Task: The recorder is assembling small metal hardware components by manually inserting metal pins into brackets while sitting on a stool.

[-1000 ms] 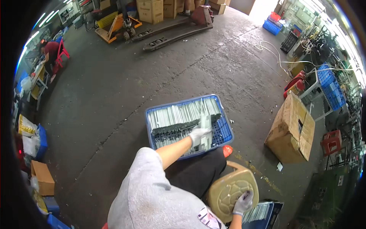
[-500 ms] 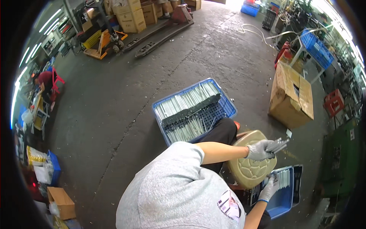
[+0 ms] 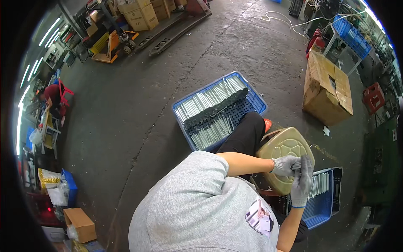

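My left hand (image 3: 286, 165), in a grey-white knit glove, is closed around a small bundle of metal rods above the beige stool top (image 3: 282, 148). My right hand (image 3: 302, 185), gloved the same way, is raised against the far end of that bundle with its fingers stretched out straight. Much of the bundle is hidden between the two hands. Beside and below my right hand stands a blue crate (image 3: 315, 213) with a row of metal rods (image 3: 320, 185) inside. By my leg, a larger blue basket (image 3: 181, 122) holds two rows of rods (image 3: 210, 100) separated by a black strip (image 3: 218, 109).
A worn cardboard box (image 3: 325, 90) stands on the floor at right, near a metal rack with blue baskets (image 3: 351, 38). Pallet jacks (image 3: 178, 29) and stacked cartons (image 3: 140, 17) are at the far left. Another person (image 3: 51, 93) bends beside a pink chair at left.
My right hand has risen out of the blue crate to meet my left hand. The rods in my left hand, visible before, are now largely covered. The whole view has shifted slightly.
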Tool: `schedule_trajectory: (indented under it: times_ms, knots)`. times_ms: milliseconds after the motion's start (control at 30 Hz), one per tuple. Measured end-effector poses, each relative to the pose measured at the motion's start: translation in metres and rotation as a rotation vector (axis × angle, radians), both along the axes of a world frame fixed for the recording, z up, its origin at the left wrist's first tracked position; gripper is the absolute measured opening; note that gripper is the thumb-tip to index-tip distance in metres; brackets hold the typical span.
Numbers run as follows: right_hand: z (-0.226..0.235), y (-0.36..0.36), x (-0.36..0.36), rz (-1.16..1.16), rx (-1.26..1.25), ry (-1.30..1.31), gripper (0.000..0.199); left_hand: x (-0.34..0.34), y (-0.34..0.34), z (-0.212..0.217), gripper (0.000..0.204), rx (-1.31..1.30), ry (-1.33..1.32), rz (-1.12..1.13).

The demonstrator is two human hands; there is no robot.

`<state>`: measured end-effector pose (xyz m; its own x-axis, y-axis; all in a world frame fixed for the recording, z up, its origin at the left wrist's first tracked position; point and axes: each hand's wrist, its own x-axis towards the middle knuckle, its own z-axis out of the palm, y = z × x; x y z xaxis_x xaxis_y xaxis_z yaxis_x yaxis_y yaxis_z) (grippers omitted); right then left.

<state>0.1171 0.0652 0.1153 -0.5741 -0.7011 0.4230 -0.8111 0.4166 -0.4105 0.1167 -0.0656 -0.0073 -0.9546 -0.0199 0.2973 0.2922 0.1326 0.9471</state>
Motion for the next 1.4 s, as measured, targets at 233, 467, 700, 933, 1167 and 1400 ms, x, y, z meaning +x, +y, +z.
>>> schedule_trajectory:
  times_ms: [233, 467, 700, 933, 1167, 1400]
  knots:
    - [-0.005, 0.007, -0.008, 0.055, -0.087, -0.208, 0.042, 0.007, 0.003, 0.012, 0.024, 0.037, -0.054, 0.018]
    - [-0.034, 0.02, -0.028, -0.376, -0.738, -0.776, 0.025, 0.01, -0.004, 0.016, 0.024, 0.159, 0.186, 0.053]
    - [-0.093, 0.034, -0.027, -0.342, -0.678, -0.763, 0.017, 0.009, -0.007, 0.003, 0.022, 0.028, 0.021, -0.006]
    - [-0.098, 0.05, -0.015, -0.428, -0.339, -0.625, 0.018, 0.015, -0.007, 0.008, 0.023, 0.036, -0.096, -0.012]
    - [-0.081, 0.073, -0.015, -0.483, 0.042, -0.543, 0.017, -0.004, -0.022, 0.027, 0.024, 0.254, -0.035, -0.006]
    - [-0.077, 0.077, -0.002, -0.493, -0.162, -0.708, 0.017, 0.008, -0.016, 0.036, 0.022, 0.116, -0.084, -0.083]
